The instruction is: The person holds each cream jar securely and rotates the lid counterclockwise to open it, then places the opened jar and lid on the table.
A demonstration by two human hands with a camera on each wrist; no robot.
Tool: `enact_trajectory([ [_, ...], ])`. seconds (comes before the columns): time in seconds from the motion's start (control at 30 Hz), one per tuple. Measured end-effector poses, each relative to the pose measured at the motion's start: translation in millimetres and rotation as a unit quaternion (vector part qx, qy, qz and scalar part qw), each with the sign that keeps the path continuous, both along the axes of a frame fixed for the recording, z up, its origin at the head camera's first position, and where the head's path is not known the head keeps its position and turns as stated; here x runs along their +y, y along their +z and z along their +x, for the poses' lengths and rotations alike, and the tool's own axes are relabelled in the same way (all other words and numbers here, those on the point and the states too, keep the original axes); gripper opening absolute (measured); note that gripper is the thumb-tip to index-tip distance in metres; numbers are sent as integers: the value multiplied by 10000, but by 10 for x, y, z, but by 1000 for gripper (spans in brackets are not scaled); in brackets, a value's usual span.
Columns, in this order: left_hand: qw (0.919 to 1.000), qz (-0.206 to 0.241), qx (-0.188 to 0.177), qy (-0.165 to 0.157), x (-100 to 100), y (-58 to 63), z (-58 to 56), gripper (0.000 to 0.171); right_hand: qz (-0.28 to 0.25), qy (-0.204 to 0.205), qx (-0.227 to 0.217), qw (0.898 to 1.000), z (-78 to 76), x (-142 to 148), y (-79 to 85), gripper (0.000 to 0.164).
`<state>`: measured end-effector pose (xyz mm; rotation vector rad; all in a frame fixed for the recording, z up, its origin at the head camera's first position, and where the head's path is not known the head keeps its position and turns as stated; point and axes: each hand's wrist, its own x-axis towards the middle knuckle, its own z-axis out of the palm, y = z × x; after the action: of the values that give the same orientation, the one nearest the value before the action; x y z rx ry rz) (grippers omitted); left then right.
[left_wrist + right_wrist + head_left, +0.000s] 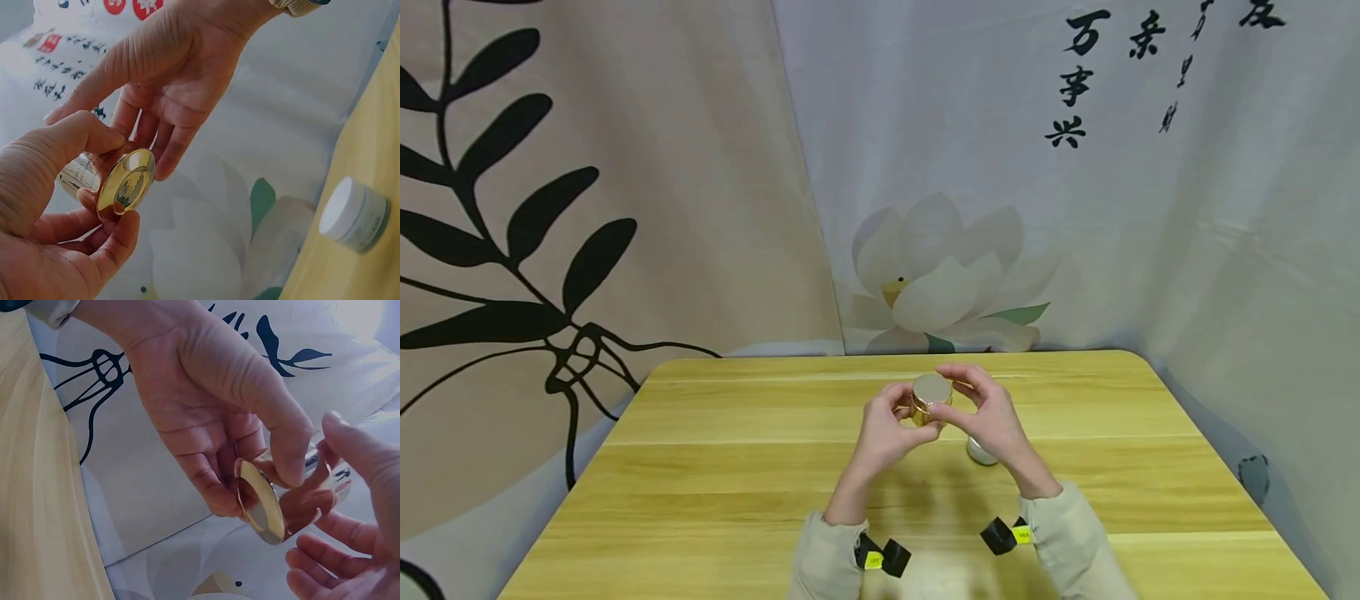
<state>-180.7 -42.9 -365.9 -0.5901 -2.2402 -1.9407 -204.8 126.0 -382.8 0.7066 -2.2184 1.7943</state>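
Observation:
A shiny gold cosmetic jar (932, 392) with a pale, flat top is held above the far part of the table. My left hand (886, 431) pinches it between thumb and fingers; in the left wrist view its gold round end (128, 181) faces the camera, and small print shows on the side. Around the jar's other end sits my right hand (987, 417), thumb and fingers spread and fairly straight. In the right wrist view the right thumb (356, 440) stands off from the jar; whether the fingers touch it is hard to tell. Behind the right wrist stands a white-lidded jar (980, 452).
The wooden table (737, 467) has rounded far corners. Printed cloth hangs behind it, with a lotus flower (947, 275), black leaves (535, 208) and written characters. Black wrist cameras (998, 536) jut inward from both sleeves.

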Motion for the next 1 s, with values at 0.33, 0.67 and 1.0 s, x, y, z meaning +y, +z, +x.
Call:
enact_trajectory([
  [0.33, 9999, -15, 39, 94, 78, -110, -97, 38, 149, -137, 61, 9998, -27, 4, 29, 45],
  [0.67, 9996, 75, 227, 162, 74, -222, -255, 36, 144, 0, 254, 9996, -82, -9, 122, 35],
  [1.0, 9994, -230, 183, 161, 33, 123, -97, 32, 235, 471, 356, 9980, -162, 15, 190, 32],
])
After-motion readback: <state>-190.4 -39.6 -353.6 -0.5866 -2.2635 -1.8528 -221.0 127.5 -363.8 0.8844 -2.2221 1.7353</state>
